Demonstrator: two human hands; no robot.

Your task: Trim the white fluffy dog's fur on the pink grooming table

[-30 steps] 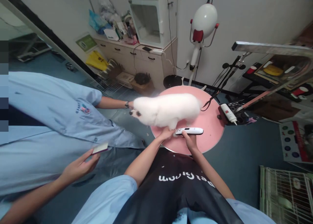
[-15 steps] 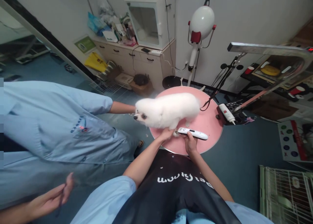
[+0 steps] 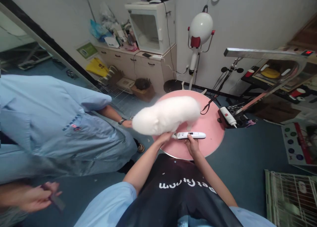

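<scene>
A fluffy white dog stands on a round pink table, its face turned out of sight. My left hand is closed around one of its front legs, near the paw; the fingers are partly hidden by fur. In my right hand is a white hair clipper, held level with the thumb on top. Its blade end is at the paw beside my left fingers; whether it touches the fur I cannot tell.
At left a co-worker in blue has one hand by the dog's head and a blurred dark object in the other. A metal grooming arm rises at right, with a white bottle at its base. A wire cage stands lower right.
The dog has turned its head away and lowered it, hiding its face. My hands and the clipper have shifted slightly left, and the clipper is more level. The co-worker's lower hand has moved left.
</scene>
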